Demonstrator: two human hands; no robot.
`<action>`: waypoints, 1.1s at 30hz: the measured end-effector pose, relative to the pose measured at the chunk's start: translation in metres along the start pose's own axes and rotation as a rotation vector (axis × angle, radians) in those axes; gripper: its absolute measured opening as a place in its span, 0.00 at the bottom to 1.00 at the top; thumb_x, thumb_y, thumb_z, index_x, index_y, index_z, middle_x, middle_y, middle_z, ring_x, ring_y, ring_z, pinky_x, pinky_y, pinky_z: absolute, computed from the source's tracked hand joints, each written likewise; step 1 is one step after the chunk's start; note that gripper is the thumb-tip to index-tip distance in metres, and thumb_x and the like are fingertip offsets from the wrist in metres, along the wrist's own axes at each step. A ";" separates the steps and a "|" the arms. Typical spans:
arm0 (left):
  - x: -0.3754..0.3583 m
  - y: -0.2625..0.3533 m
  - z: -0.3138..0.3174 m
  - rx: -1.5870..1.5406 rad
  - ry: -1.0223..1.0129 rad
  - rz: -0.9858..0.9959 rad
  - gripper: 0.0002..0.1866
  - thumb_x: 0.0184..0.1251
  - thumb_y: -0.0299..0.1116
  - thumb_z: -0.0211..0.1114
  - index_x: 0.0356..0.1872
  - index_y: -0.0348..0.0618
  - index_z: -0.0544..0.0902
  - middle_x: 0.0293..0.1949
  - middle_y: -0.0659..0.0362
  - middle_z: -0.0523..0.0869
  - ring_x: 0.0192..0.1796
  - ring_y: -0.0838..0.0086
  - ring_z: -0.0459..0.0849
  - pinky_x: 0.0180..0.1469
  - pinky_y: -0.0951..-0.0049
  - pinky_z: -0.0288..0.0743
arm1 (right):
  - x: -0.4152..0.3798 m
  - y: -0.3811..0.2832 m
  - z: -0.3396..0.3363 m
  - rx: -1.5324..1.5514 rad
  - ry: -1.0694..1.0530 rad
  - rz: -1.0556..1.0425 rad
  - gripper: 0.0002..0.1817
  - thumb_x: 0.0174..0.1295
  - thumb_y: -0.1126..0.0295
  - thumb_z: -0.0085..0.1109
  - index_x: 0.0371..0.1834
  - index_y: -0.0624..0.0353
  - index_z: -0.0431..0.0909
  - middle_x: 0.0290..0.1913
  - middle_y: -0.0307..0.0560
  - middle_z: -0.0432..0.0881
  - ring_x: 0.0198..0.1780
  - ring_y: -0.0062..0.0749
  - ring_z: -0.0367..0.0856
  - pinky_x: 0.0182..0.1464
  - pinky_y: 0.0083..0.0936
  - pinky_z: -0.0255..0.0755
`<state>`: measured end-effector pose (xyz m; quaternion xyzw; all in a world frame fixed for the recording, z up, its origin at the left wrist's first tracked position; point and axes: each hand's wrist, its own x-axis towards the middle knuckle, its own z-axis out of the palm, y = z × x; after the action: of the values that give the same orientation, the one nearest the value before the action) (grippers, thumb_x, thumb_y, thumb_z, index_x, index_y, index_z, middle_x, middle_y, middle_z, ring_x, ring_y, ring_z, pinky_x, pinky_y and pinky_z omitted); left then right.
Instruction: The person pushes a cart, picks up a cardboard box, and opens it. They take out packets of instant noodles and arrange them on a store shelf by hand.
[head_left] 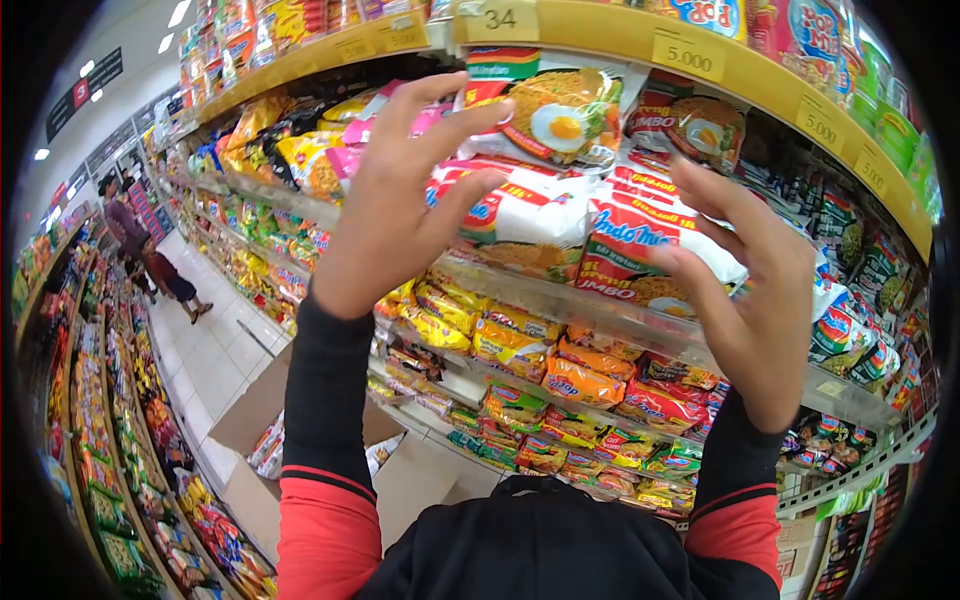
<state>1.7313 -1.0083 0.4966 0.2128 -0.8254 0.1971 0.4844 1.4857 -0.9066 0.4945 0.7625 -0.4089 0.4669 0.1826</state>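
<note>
My left hand (395, 200) is raised in front of the shelf, fingers apart, its fingertips overlapping the left side of an upright instant noodle packet (555, 118) with a fried egg printed on it. My right hand (760, 285) is also open, thumb and fingers spread by a red and white instant noodle packet (650, 235) lying on the stack. Between the hands, another instant noodle packet (525, 200) lies on its side beneath the upright one. Behind the right fingertips stands a darker red noodle packet (690, 125), shaded by the shelf above.
A yellow price rail (600, 38) runs just above the hands. Lower shelves hold yellow and orange noodle packets (585, 375). An open cardboard box (245, 405) stands on the floor to the left. Two people (125, 225) are farther down the aisle, with another stocked shelf (110, 420) opposite.
</note>
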 end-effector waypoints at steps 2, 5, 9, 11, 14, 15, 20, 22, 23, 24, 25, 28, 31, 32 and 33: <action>-0.027 0.008 -0.033 0.015 0.012 -0.059 0.23 0.56 0.36 0.68 0.55 0.45 0.79 0.58 0.46 0.73 0.60 0.52 0.71 0.62 0.59 0.63 | -0.014 -0.013 -0.009 0.136 -0.023 0.060 0.25 0.53 0.68 0.67 0.53 0.69 0.76 0.50 0.56 0.81 0.51 0.39 0.81 0.53 0.31 0.75; -0.090 0.015 -0.081 0.025 0.050 -0.220 0.25 0.57 0.44 0.67 0.54 0.42 0.79 0.60 0.48 0.73 0.62 0.57 0.71 0.64 0.59 0.61 | -0.037 -0.033 -0.015 0.304 -0.087 0.047 0.28 0.52 0.59 0.68 0.52 0.68 0.76 0.50 0.55 0.81 0.50 0.41 0.82 0.52 0.33 0.74; -0.205 0.012 -0.128 -0.139 0.081 -0.524 0.27 0.61 0.46 0.64 0.57 0.40 0.77 0.60 0.51 0.73 0.64 0.62 0.70 0.65 0.60 0.60 | -0.059 -0.057 0.019 0.382 -0.299 -0.018 0.31 0.44 0.58 0.72 0.50 0.66 0.78 0.46 0.55 0.83 0.47 0.45 0.83 0.48 0.33 0.75; -0.261 0.015 -0.153 -0.218 0.151 -0.902 0.25 0.63 0.41 0.63 0.59 0.39 0.74 0.59 0.52 0.73 0.64 0.65 0.70 0.65 0.62 0.61 | -0.066 -0.072 0.052 0.588 -0.577 -0.031 0.29 0.47 0.60 0.71 0.51 0.65 0.77 0.48 0.56 0.82 0.49 0.47 0.81 0.50 0.34 0.74; -0.361 0.020 -0.188 -0.089 0.136 -1.170 0.22 0.64 0.28 0.60 0.60 0.39 0.73 0.57 0.57 0.75 0.62 0.70 0.70 0.63 0.67 0.63 | -0.080 -0.103 0.123 0.692 -0.818 -0.058 0.28 0.50 0.62 0.69 0.53 0.64 0.76 0.48 0.55 0.81 0.49 0.50 0.80 0.49 0.34 0.74; -0.391 0.025 -0.195 -0.098 0.154 -1.268 0.22 0.64 0.28 0.60 0.60 0.40 0.73 0.56 0.58 0.75 0.61 0.71 0.71 0.61 0.69 0.65 | -0.088 -0.115 0.153 0.738 -0.867 -0.038 0.26 0.51 0.62 0.69 0.52 0.64 0.77 0.46 0.55 0.82 0.48 0.46 0.82 0.48 0.30 0.74; -0.541 0.058 -0.198 0.149 0.000 -1.575 0.23 0.57 0.32 0.68 0.55 0.40 0.76 0.50 0.55 0.77 0.54 0.64 0.75 0.53 0.62 0.72 | -0.147 -0.179 0.298 0.881 -1.054 0.132 0.21 0.55 0.67 0.65 0.50 0.66 0.77 0.43 0.56 0.82 0.45 0.47 0.82 0.47 0.33 0.74; -0.603 0.070 -0.192 0.223 -0.104 -1.524 0.25 0.54 0.33 0.71 0.54 0.40 0.76 0.51 0.54 0.77 0.55 0.61 0.75 0.53 0.57 0.71 | -0.197 -0.199 0.363 0.926 -0.991 0.175 0.18 0.55 0.68 0.64 0.47 0.66 0.78 0.42 0.57 0.82 0.43 0.50 0.81 0.47 0.35 0.74; -0.627 0.080 -0.187 0.234 -0.341 -1.537 0.29 0.50 0.35 0.73 0.55 0.41 0.75 0.54 0.54 0.76 0.58 0.56 0.73 0.54 0.50 0.69 | -0.221 -0.209 0.389 0.908 -0.978 0.162 0.18 0.54 0.69 0.64 0.47 0.66 0.78 0.42 0.57 0.82 0.43 0.51 0.81 0.48 0.36 0.74; -0.639 0.090 -0.183 0.240 -0.576 -1.535 0.34 0.45 0.37 0.76 0.56 0.42 0.74 0.57 0.53 0.74 0.61 0.52 0.70 0.56 0.42 0.67 | -0.243 -0.221 0.411 0.890 -0.981 0.119 0.18 0.54 0.69 0.64 0.47 0.66 0.79 0.42 0.58 0.82 0.44 0.50 0.81 0.48 0.36 0.74; -0.636 0.100 -0.181 0.238 -0.574 -1.550 0.34 0.45 0.37 0.76 0.56 0.42 0.74 0.57 0.53 0.74 0.61 0.52 0.70 0.56 0.42 0.67 | -0.261 -0.234 0.428 0.872 -0.981 0.072 0.18 0.53 0.70 0.64 0.47 0.66 0.79 0.42 0.58 0.82 0.45 0.50 0.81 0.48 0.36 0.74; -0.623 0.119 -0.168 0.409 -1.142 -1.610 0.42 0.37 0.40 0.79 0.59 0.44 0.72 0.67 0.53 0.63 0.70 0.46 0.56 0.57 0.29 0.61 | -0.296 -0.276 0.449 0.883 -1.105 0.013 0.13 0.54 0.74 0.59 0.43 0.65 0.79 0.41 0.57 0.82 0.45 0.49 0.80 0.48 0.37 0.74; -0.638 0.132 -0.164 0.356 -1.051 -1.671 0.52 0.30 0.44 0.81 0.65 0.47 0.66 0.75 0.56 0.42 0.75 0.44 0.34 0.59 0.23 0.53 | -0.343 -0.306 0.481 0.886 -1.182 -0.160 0.10 0.54 0.77 0.53 0.39 0.64 0.79 0.38 0.56 0.80 0.45 0.48 0.80 0.48 0.38 0.73; -0.647 0.136 -0.164 0.357 -1.053 -1.684 0.52 0.30 0.44 0.81 0.65 0.47 0.66 0.75 0.56 0.42 0.75 0.44 0.34 0.59 0.23 0.53 | -0.354 -0.314 0.487 0.894 -1.191 -0.164 0.10 0.54 0.77 0.53 0.39 0.64 0.79 0.38 0.56 0.80 0.45 0.48 0.80 0.48 0.38 0.73; -0.652 0.138 -0.165 0.308 -0.966 -1.678 0.54 0.30 0.43 0.82 0.67 0.48 0.63 0.75 0.56 0.42 0.75 0.43 0.34 0.58 0.22 0.52 | -0.362 -0.321 0.490 0.868 -1.183 -0.203 0.09 0.54 0.78 0.51 0.37 0.63 0.78 0.37 0.56 0.80 0.44 0.49 0.79 0.47 0.38 0.74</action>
<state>2.0620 -0.7015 -0.0212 0.8490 -0.4810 -0.2142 0.0442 1.9334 -0.8743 -0.0277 0.9244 -0.1449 0.0784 -0.3440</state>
